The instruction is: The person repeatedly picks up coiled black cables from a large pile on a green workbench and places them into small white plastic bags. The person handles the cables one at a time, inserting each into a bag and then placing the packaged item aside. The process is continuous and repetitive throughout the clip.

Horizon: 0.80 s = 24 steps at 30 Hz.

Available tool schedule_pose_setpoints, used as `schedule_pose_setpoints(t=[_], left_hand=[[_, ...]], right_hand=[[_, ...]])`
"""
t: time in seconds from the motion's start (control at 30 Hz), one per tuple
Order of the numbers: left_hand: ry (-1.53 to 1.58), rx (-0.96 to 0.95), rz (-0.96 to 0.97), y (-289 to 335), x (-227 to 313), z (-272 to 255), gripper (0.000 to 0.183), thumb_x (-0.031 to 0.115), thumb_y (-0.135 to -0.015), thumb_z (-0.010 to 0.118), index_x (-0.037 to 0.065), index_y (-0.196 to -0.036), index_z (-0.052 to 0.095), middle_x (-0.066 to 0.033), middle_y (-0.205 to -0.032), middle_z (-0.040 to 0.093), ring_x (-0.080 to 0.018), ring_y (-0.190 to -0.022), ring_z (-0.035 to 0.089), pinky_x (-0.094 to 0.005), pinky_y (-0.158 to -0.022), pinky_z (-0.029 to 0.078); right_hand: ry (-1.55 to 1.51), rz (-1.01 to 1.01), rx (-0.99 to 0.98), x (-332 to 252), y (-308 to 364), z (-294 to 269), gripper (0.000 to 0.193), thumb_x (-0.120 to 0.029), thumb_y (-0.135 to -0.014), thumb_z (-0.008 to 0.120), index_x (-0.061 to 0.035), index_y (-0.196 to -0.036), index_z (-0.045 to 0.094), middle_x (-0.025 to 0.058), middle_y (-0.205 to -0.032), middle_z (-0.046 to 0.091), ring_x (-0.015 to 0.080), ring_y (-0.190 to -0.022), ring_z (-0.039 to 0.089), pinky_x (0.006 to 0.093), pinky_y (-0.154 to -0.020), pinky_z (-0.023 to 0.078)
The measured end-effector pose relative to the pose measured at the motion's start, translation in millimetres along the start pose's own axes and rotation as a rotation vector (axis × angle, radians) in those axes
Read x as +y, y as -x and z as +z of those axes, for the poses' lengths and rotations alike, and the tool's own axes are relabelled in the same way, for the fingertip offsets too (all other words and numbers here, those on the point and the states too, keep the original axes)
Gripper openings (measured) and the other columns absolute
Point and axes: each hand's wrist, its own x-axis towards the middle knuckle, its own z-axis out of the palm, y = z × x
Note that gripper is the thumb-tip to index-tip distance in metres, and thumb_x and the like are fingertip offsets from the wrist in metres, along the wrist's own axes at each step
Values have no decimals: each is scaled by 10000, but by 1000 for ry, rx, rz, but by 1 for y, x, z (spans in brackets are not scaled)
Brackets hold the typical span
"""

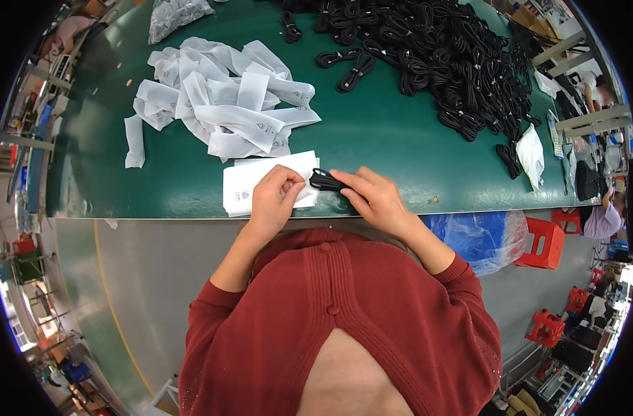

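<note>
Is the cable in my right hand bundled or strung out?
Bundled: the black cable shows as a short, compact bunch in the right hand, with no long end trailing.

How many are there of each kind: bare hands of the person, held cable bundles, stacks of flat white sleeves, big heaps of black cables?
Hands: 2 (left hand, right hand)
Held cable bundle: 1
Flat white sleeve stack: 1
Black cable heap: 1
Total: 5

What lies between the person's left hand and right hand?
The head view shows a coiled black cable there, held by the right hand, plus the right edge of the stacked white bags.
</note>
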Motion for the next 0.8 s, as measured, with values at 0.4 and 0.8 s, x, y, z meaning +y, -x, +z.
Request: schedule_pose_setpoints(t=[0.4, 0.8], left_hand=[[-113, -97, 334, -5, 17, -6, 142, -5, -765, 713, 56, -856, 623, -59, -987, 628, -251, -922, 555, -334, -794, 450], [69, 86, 111, -31, 34, -26, 82, 36, -810, 713, 49, -854, 645, -51, -1005, 626, -186, -871, 537, -304, -769, 440]], right_hand=[[-633, 634, -308, 7, -19, 0, 182, -165, -947, 602, -65, -1091, 648, 66, -795, 621, 160, -708, 638, 322, -603, 485], [-582, 33, 155, -17, -46, 22, 329, -103, -904, 669, -28, -1214, 590, 101, -1059, 551, 187, -934, 553, 296, -739, 484]])
